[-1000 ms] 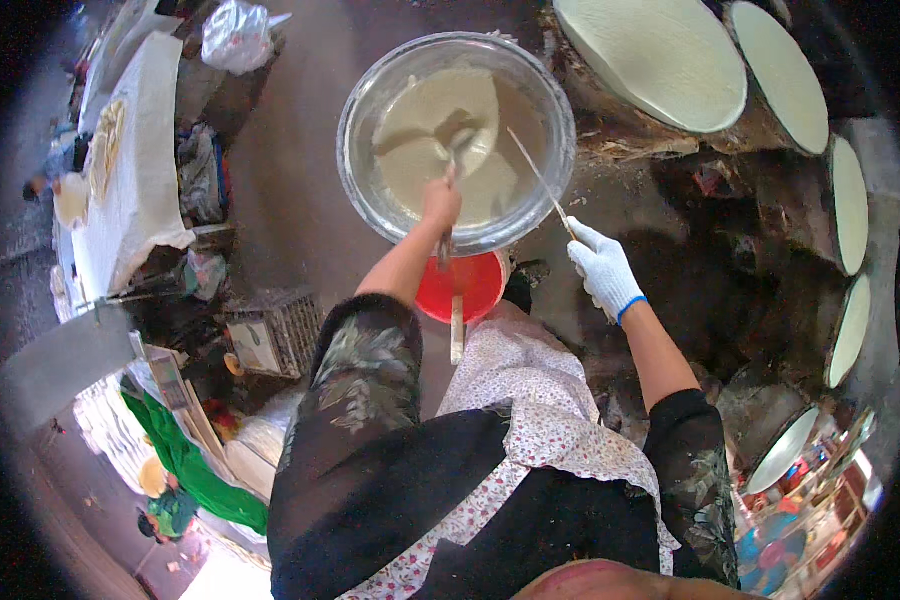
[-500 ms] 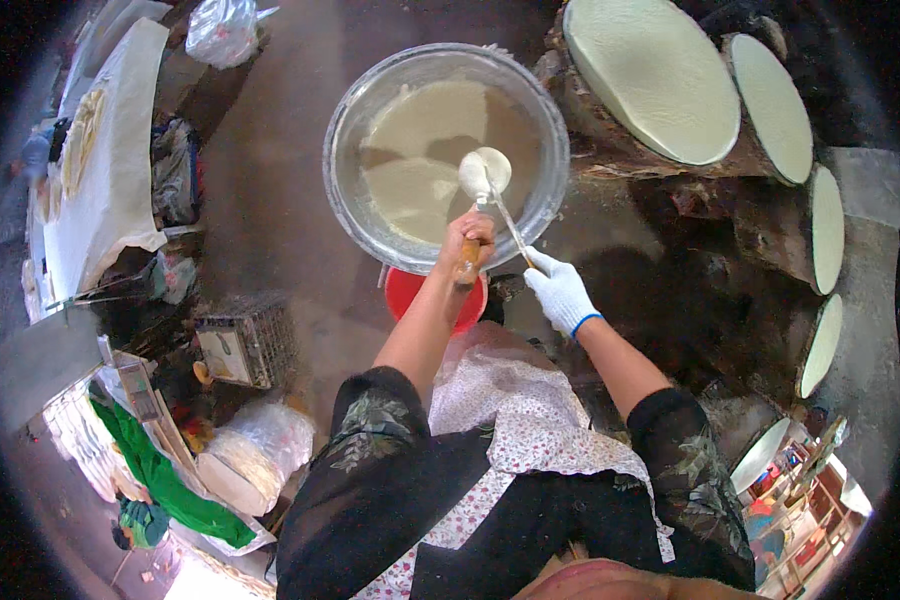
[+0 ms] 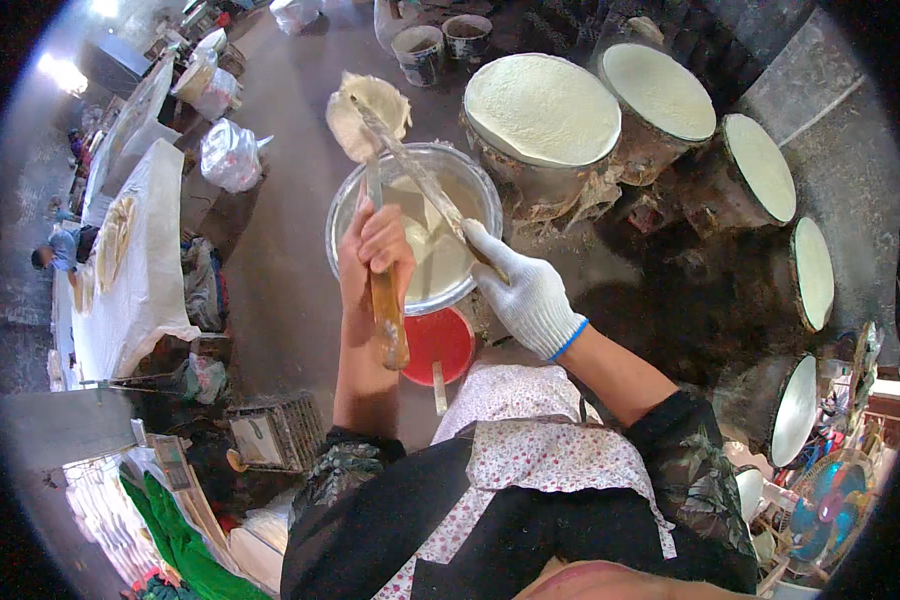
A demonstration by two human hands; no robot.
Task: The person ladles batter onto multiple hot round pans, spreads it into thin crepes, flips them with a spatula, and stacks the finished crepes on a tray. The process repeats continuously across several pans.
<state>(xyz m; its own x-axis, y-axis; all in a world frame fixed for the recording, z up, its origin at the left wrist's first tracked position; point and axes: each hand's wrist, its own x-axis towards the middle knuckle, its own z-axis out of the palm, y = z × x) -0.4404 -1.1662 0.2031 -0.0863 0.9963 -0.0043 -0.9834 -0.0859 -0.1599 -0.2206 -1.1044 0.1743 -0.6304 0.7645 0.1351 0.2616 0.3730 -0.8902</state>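
Note:
My bare left hand [image 3: 380, 245] is wrapped round the wooden handle of a ladle [image 3: 345, 135], whose round head is thickly coated in cream batter. My right hand [image 3: 530, 300], in a white knitted glove with blue cuff edging, grips a long batter-smeared stick [image 3: 420, 180]. The stick slants up and left, and its far end overlaps the ladle's head; whether they touch is unclear. Both tools are raised above a wide metal basin [image 3: 488, 190] holding pale liquid batter [image 3: 410, 225]. Just nearer to me stands a red bucket [image 3: 440, 345] with a light flat strip [image 3: 439, 388] at its near edge.
Several drums with round cream-coated tops [image 3: 542, 110] curve along my right. Two small buckets [image 3: 417, 55] stand beyond the basin. At far left, a person [image 3: 62, 258] is beside a white-covered table [image 3: 135, 270]. A wire crate [image 3: 275, 435] sits lower left, a fan [image 3: 830, 505] lower right.
Both hands have lifted the ladle and stick from within the basin's outline, up and to the left. The ladle now looks larger and closer. The view has shifted, showing more of the room.

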